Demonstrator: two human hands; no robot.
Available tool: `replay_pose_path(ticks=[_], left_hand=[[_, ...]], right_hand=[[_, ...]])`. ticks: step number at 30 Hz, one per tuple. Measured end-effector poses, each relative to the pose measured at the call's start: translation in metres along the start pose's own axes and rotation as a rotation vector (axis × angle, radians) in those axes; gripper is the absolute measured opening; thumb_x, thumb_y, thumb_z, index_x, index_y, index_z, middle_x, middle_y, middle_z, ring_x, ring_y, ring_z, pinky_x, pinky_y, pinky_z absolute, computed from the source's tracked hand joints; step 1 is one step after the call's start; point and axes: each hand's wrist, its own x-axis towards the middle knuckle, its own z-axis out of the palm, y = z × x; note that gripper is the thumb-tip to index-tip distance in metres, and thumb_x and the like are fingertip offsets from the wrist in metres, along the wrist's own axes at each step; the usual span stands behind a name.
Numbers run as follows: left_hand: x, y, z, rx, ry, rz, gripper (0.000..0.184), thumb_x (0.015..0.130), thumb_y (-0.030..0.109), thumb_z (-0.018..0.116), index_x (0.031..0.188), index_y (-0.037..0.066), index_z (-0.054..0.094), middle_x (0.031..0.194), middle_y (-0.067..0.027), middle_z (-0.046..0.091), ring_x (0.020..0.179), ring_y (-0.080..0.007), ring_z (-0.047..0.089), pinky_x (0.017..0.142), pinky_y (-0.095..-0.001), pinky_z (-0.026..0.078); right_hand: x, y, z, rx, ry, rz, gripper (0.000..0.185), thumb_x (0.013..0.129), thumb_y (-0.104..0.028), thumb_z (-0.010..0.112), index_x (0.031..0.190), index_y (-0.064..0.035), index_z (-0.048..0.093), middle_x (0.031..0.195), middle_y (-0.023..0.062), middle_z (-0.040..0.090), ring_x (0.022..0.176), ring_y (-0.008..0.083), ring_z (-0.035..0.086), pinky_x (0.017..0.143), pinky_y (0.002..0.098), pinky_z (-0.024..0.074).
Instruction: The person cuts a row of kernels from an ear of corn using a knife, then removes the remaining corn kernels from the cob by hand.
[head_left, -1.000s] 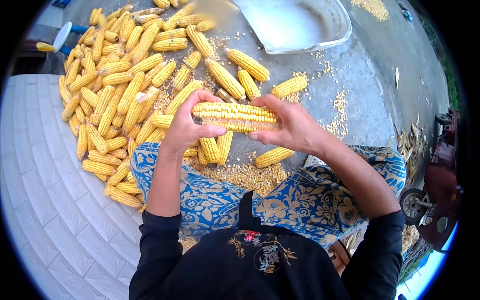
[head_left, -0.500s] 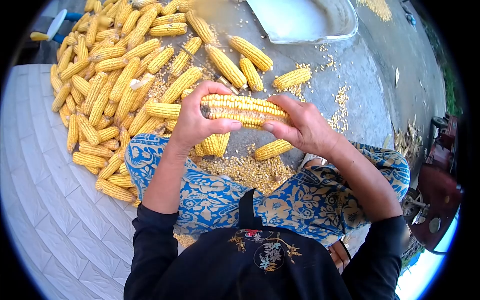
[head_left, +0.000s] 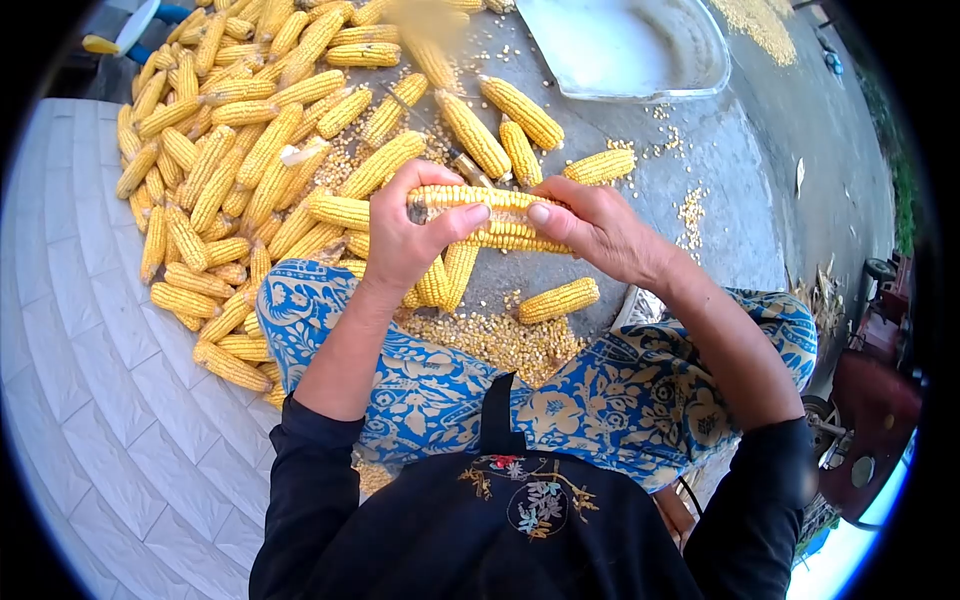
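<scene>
A yellow corn cob lies crosswise between my hands, with a strip of bare cob showing where kernels are gone. My left hand wraps its left end, thumb on the front. Round the right end is my right hand, its thumb pressed on the bare strip close to the left thumb. Below the cob, loose kernels lie heaped on the ground by my legs. A single cob rests at the right of that heap.
A large pile of corn cobs spreads over the left. A metal scoop-like pan stands at the top, with more kernels beyond. Patterned trousers cover my crossed legs. A red vehicle is at the right edge.
Both thumbs have moved from the cob's lower side onto the bare strip, nearer each other. The cob has turned slightly in my hands. The view has shifted a little.
</scene>
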Motion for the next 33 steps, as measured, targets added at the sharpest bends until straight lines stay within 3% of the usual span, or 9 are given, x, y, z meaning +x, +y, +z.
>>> replay_pose_path(ticks=[4,9,12,14,15,21,29,31,33], left_hand=[[0.002,0.002,0.008,0.067,0.006,0.042,0.028,0.072,0.022,0.071,0.084,0.001,0.056,0.08,-0.0053,0.059,0.076,-0.0115,0.055,0.071,-0.0252,0.044],[0.007,0.0,0.002,-0.146,-0.121,-0.13,0.027,0.078,0.027,0.063,0.085,0.001,0.056,0.084,-0.004,0.056,0.077,-0.0129,0.054,0.071,-0.0254,0.044],[0.009,-0.001,-0.006,-0.134,-0.225,-0.126,0.029,0.079,0.026,0.06,0.094,0.002,0.053,0.089,-0.0039,0.055,0.077,-0.0113,0.054,0.068,-0.0231,0.044],[0.008,0.001,-0.018,-0.408,-0.407,-0.387,0.032,0.079,0.022,0.058,0.104,0.003,0.05,0.093,-0.0039,0.054,0.077,-0.009,0.053,0.065,-0.0203,0.044],[0.008,-0.002,-0.021,-0.427,-0.451,-0.397,0.037,0.08,0.02,0.057,0.112,0.004,0.046,0.093,-0.0036,0.054,0.077,-0.0068,0.053,0.063,-0.019,0.046],[-0.003,0.007,-0.007,-0.337,-0.371,-0.305,0.036,0.084,0.016,0.055,0.117,0.004,0.045,0.096,-0.0037,0.054,0.078,-0.0068,0.055,0.067,-0.0218,0.05],[-0.011,-0.001,0.009,-0.226,-0.179,-0.239,0.026,0.085,0.017,0.056,0.106,0.002,0.049,0.091,-0.003,0.055,0.078,-0.0059,0.052,0.064,-0.0201,0.045],[-0.009,-0.01,0.015,-0.086,-0.08,0.019,0.022,0.085,0.018,0.057,0.099,0.002,0.051,0.087,-0.0021,0.055,0.076,-0.0065,0.05,0.065,-0.0206,0.043],[-0.007,-0.008,0.017,-0.075,-0.068,-0.005,0.022,0.085,0.02,0.058,0.097,0.002,0.051,0.087,-0.002,0.054,0.076,-0.0071,0.05,0.066,-0.0211,0.042]], right_hand=[[0.0,-0.002,0.009,-0.166,-0.008,-0.106,0.062,0.08,-0.057,0.055,0.106,-0.0002,0.054,0.069,0.0198,0.06,0.069,0.0344,0.062,0.063,0.0396,0.0485],[-0.005,0.001,0.012,-0.097,-0.003,-0.045,0.056,0.082,-0.053,0.055,0.098,0.001,0.055,0.066,0.0203,0.058,0.065,0.0329,0.061,0.06,0.0407,0.0468],[-0.008,0.003,0.012,-0.003,-0.014,0.006,0.052,0.084,-0.05,0.053,0.093,0.0014,0.055,0.064,0.0191,0.057,0.062,0.0319,0.06,0.058,0.0407,0.0455],[-0.008,0.006,0.013,0.028,0.051,-0.032,0.05,0.087,-0.048,0.049,0.092,0.0013,0.056,0.063,0.0181,0.056,0.061,0.03,0.058,0.058,0.0398,0.045],[-0.008,0.008,0.013,0.028,0.052,-0.035,0.05,0.087,-0.048,0.049,0.092,0.0013,0.056,0.063,0.0181,0.056,0.061,0.03,0.058,0.058,0.0398,0.045],[-0.009,0.012,0.012,-0.004,0.023,0.015,0.049,0.089,-0.047,0.045,0.093,0.0006,0.056,0.064,0.0165,0.056,0.06,0.0278,0.058,0.058,0.039,0.0451],[-0.012,0.01,0.014,-0.205,0.063,-0.054,0.053,0.085,-0.052,0.049,0.101,-0.0019,0.054,0.068,0.0192,0.06,0.068,0.0359,0.062,0.062,0.043,0.0483],[-0.014,0.005,0.014,-0.202,0.025,-0.001,0.054,0.085,-0.051,0.051,0.102,-0.0002,0.053,0.072,0.0187,0.06,0.071,0.0331,0.062,0.064,0.0417,0.0476],[-0.014,0.004,0.015,-0.199,-0.01,0.059,0.055,0.084,-0.05,0.053,0.103,0.0015,0.052,0.077,0.0182,0.06,0.074,0.0303,0.062,0.065,0.0403,0.0469]])
